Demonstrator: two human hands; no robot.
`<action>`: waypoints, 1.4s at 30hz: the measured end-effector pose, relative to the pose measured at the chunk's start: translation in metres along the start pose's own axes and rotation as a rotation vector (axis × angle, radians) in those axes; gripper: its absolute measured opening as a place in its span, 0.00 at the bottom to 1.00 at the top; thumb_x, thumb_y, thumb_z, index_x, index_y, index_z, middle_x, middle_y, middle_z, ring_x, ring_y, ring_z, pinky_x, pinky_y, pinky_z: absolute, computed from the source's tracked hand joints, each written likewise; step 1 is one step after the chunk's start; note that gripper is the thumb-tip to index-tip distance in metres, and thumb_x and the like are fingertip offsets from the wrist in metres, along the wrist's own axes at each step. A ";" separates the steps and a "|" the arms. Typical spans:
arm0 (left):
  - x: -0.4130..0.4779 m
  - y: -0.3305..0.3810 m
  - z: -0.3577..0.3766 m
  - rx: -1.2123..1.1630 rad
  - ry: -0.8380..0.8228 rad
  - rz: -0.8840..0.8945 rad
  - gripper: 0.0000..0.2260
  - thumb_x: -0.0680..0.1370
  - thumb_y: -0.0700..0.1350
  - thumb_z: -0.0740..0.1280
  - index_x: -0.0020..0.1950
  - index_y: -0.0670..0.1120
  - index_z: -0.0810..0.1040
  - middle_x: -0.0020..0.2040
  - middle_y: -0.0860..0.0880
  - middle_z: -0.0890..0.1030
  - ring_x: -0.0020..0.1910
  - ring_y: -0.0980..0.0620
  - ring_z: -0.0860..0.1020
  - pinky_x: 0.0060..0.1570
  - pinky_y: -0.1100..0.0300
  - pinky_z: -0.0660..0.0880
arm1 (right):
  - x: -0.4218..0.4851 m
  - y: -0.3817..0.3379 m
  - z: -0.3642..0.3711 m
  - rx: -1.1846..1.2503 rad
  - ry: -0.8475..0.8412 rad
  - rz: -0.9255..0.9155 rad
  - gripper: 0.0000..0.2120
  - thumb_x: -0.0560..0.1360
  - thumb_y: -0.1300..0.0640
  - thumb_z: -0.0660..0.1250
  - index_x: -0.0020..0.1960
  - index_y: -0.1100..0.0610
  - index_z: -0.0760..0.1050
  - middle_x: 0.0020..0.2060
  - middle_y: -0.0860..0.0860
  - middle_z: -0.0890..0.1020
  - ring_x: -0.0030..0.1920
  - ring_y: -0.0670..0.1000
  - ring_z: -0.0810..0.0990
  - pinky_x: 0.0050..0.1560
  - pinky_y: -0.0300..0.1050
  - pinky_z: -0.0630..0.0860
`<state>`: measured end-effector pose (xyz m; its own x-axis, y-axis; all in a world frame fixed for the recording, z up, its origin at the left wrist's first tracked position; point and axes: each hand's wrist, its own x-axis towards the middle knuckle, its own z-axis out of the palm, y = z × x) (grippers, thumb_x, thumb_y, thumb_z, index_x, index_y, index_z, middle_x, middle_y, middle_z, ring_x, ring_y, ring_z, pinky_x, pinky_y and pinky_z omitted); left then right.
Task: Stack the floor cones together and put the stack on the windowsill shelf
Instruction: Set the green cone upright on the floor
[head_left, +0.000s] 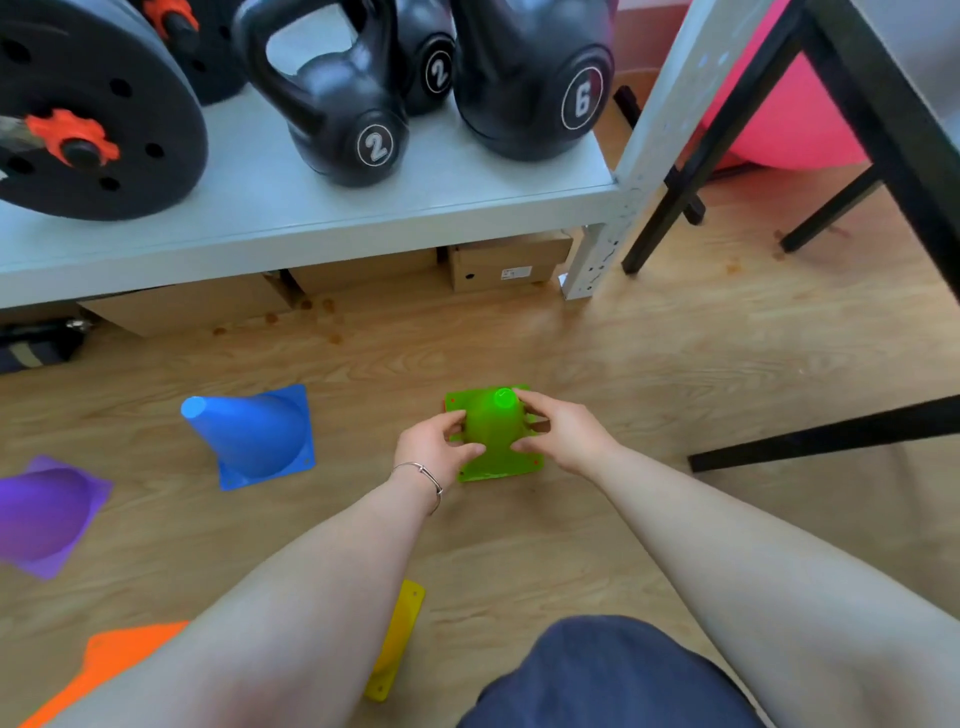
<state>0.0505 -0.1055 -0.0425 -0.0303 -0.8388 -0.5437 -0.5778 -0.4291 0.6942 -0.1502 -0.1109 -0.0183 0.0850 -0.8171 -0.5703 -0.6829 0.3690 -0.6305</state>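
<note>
A green cone (494, 431) stands upright on the wooden floor in the middle of the view. My left hand (434, 441) grips its left side and my right hand (563, 434) grips its right side, fingers curled round the body. To the left stands a blue cone (254, 434), upright. A purple cone (44, 512) sits at the far left edge. An orange cone (122, 660) lies at the bottom left, partly behind my left forearm. A yellow cone (397, 636) lies between my forearms, mostly hidden.
A grey metal shelf (322, 208) right ahead carries kettlebells (343, 119) and a weight plate (93, 130); cardboard boxes (506, 260) sit under it. Black table legs (821, 436) stand at the right, with a pink exercise ball (795, 130) behind.
</note>
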 end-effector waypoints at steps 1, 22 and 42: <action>-0.003 0.000 0.004 -0.006 0.000 -0.011 0.28 0.68 0.44 0.78 0.67 0.46 0.76 0.60 0.47 0.82 0.52 0.53 0.82 0.58 0.62 0.74 | -0.001 0.003 0.000 -0.011 -0.010 -0.004 0.41 0.66 0.58 0.80 0.75 0.47 0.67 0.68 0.53 0.77 0.66 0.51 0.77 0.69 0.49 0.72; 0.004 -0.005 0.008 0.041 0.044 -0.011 0.27 0.68 0.43 0.78 0.66 0.49 0.77 0.57 0.49 0.83 0.47 0.57 0.81 0.45 0.77 0.69 | 0.012 0.015 0.006 -0.152 0.035 -0.104 0.38 0.66 0.52 0.80 0.73 0.50 0.69 0.62 0.57 0.82 0.61 0.55 0.81 0.66 0.47 0.74; -0.022 0.023 -0.039 0.949 0.213 0.313 0.31 0.76 0.55 0.65 0.75 0.48 0.58 0.76 0.48 0.64 0.77 0.48 0.59 0.76 0.48 0.52 | -0.019 -0.026 -0.032 -0.954 0.295 -0.364 0.30 0.73 0.46 0.72 0.71 0.55 0.70 0.63 0.57 0.78 0.66 0.60 0.75 0.63 0.55 0.72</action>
<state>0.0696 -0.1100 0.0039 -0.1986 -0.9496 -0.2427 -0.9796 0.1844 0.0799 -0.1579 -0.1189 0.0258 0.3065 -0.9307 -0.1995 -0.9492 -0.3146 0.0094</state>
